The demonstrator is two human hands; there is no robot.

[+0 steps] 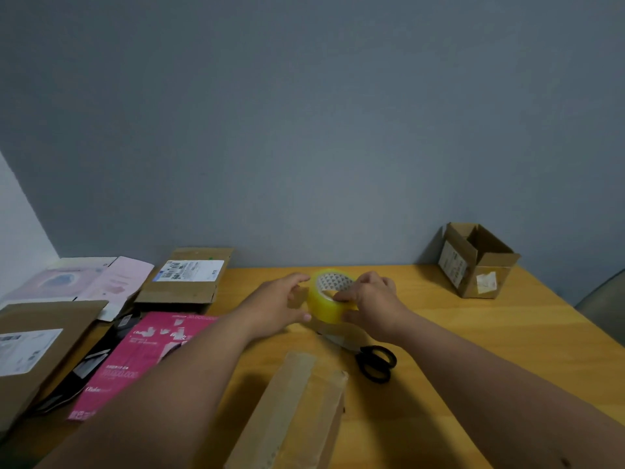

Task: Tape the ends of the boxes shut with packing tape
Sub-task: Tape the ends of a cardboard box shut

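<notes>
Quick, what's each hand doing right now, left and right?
Left hand: fingers curled against the left side of the tape roll, steadying it.
Right hand: gripping the roll, fingertips on its top edge.

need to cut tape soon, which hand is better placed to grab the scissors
Right. The scissors lie just beneath the right hand, which grips the tape roll. The left hand sits farther away.

Tape roll (329, 301), centre: translucent yellow, core white with grey triangle pattern. Bench (473, 333): honey-yellow wood. Scissors (377, 363), lower centre: black handles. Flat carton (135, 360), lower left: magenta, white print. Open box (477, 260), right: brown cardboard, white labels. Wall (304, 113): grey-blue.
</notes>
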